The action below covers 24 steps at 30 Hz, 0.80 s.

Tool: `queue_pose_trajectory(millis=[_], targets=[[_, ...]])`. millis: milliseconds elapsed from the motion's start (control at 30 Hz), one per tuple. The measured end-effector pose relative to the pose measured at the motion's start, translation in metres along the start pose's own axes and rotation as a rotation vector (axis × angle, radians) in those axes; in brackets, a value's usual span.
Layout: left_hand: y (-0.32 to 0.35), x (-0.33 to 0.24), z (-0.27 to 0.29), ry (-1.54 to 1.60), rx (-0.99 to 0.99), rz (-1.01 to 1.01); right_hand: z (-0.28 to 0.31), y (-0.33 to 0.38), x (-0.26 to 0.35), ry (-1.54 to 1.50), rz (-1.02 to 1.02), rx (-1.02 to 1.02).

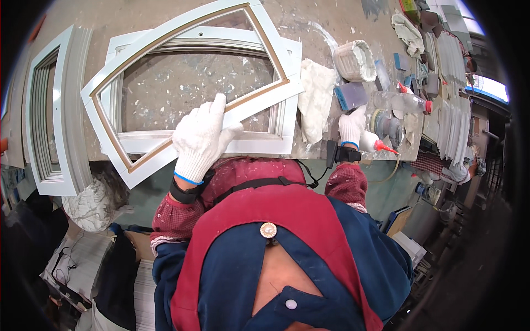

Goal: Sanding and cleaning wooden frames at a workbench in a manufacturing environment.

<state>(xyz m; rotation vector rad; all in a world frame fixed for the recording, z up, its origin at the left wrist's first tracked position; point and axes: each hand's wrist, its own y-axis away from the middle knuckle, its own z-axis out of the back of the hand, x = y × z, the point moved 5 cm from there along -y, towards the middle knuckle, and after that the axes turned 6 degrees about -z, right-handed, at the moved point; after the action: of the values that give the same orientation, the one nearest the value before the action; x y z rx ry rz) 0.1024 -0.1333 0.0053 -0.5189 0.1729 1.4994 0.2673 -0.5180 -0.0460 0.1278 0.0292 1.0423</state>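
Observation:
My left hand [200,132], in a white knit glove, lies over the lower rail of a white frame [190,17] with a brown inner strip. The thumb is apart, and the other fingers reach past the rail's inner edge. That frame sits askew on top of other white frames [259,144] on the workbench. At the right, my gloved right hand [352,128] has its fingers at the near edge of a blue and purple-grey sanding sponge [351,96] and seems to grip it. Its fingertips are partly hidden. A crumpled white cloth [316,102] lies between the frames and the sponge.
More white frames [59,110] stand stacked at the left. Right of my right hand lie a white glue bottle with a red nozzle [374,142], a clear bottle with a red cap [400,102] and a tape roll [381,122]. Beyond the sponge is a whitish tub [354,60].

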Motion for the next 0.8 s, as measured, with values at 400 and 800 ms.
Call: queue_pose_trajectory(millis=[400, 800], targets=[[-0.005, 0.0, 0.002, -0.009, 0.074, 0.03, 0.057, 0.04, 0.019, -1.18, 0.021, 0.071], [-0.003, -0.002, 0.004, 0.03, 0.053, 0.001, 0.106, -0.052, 0.065, -0.421, 0.365, 0.353]])
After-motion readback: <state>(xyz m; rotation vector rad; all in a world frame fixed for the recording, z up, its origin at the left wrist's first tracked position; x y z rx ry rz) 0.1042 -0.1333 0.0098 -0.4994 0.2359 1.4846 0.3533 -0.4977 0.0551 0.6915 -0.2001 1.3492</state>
